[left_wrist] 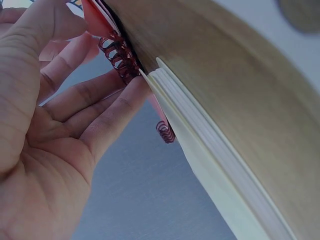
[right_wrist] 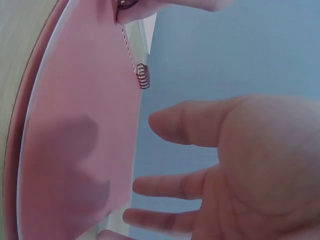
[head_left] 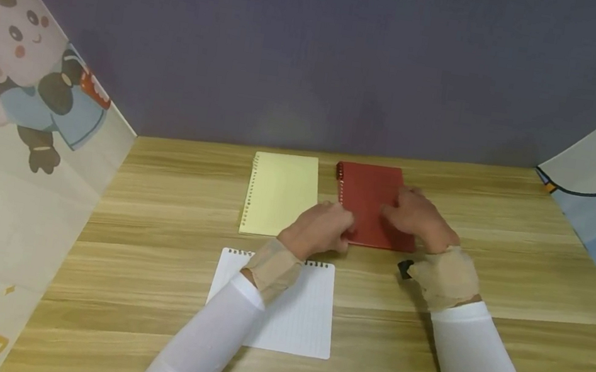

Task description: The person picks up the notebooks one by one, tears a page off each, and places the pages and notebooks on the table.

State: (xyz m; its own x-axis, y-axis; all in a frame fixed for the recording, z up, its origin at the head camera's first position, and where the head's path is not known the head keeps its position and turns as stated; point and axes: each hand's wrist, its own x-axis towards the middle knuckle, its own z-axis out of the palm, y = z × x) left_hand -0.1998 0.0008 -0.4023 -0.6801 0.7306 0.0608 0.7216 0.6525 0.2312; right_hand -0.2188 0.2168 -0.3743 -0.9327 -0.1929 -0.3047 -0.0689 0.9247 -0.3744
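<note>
A red spiral notebook lies closed on the table, its binding along the left edge. Dark red coil loops show at the binding's near end and again at its far end, with bare holes between. My left hand pinches the near left corner by the coil, thumb on the cover and fingers at the binding. Over the notebook's right side hovers my right hand, fingers spread in the right wrist view and holding nothing; its shadow falls on the red cover.
Left of the red notebook lies a pale yellow notebook with holes down its left edge. Nearer, partly under my left forearm, is white lined paper with torn holes along its top. A grey panel stands behind the wooden table.
</note>
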